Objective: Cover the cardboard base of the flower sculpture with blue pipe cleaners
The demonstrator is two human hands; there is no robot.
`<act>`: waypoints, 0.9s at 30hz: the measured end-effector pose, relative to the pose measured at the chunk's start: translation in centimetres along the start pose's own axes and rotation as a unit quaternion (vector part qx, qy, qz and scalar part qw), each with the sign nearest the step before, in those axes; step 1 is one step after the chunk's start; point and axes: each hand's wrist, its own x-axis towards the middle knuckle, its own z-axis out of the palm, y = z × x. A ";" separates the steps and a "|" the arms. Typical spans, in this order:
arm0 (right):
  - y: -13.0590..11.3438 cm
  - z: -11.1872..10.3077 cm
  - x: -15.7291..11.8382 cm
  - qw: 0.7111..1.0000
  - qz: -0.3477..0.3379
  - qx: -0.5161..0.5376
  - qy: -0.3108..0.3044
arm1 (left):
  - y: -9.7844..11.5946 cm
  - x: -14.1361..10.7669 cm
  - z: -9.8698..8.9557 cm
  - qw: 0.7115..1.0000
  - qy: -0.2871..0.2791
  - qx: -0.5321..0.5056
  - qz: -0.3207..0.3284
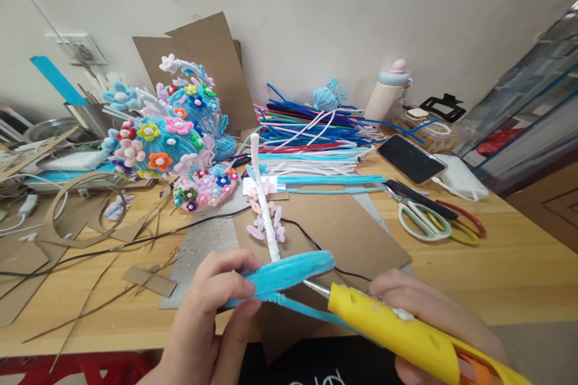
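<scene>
Left hand: the left hand has thumb and fingers closed in a pinch on the near end of a bright-blue fuzzy oval piece, held above the worktop.
Right hand: the right hand is curled around a yellow plastic glue gun.
Nozzle: the gun's silver metal nozzle points left, right by the oval's lower edge; whether they touch, I cannot tell.
Strip: a thin blue fuzzy strip trails from the oval toward the gun.
Stem: a white wrapped stem with pastel flowers lies just beyond the oval.
Worktop: a pale wooden table bears brown cardboard over a grey cutting mat.
Right side: green-handled scissors and a black phone.
Left side: blue yarn shapes covered in colourful flowers.
Back: multicoloured fuzzy stems in a pile, then a cream bottle near a plain white wall.
</scene>
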 end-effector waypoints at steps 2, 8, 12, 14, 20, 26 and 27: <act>0.2 0.3 -0.3 0.999 0.008 0.045 0.003 | 0.1 0.0 -0.1 1.000 -0.003 0.001 -0.006; 0.1 -0.3 -0.5 0.996 0.050 0.054 -0.059 | 0.2 0.1 -0.1 1.000 -0.004 -0.003 -0.007; 0.1 -0.8 -0.4 0.994 0.051 0.052 -0.077 | 0.2 0.1 -0.1 1.000 -0.002 -0.008 -0.005; 0.2 -0.9 -0.5 0.995 0.051 0.049 -0.073 | 0.2 0.0 -0.1 1.000 0.000 -0.006 -0.006; 1.0 -1.7 -1.2 0.991 0.058 0.034 -0.118 | 0.1 0.1 0.0 1.000 0.003 0.001 -0.002; 1.6 -2.3 -1.8 0.987 0.082 0.026 -0.135 | 0.1 0.3 -0.1 1.000 -0.006 0.003 -0.004; 1.6 -2.3 -1.8 0.987 0.082 0.023 -0.133 | 0.1 0.3 -0.1 1.000 -0.006 0.003 -0.002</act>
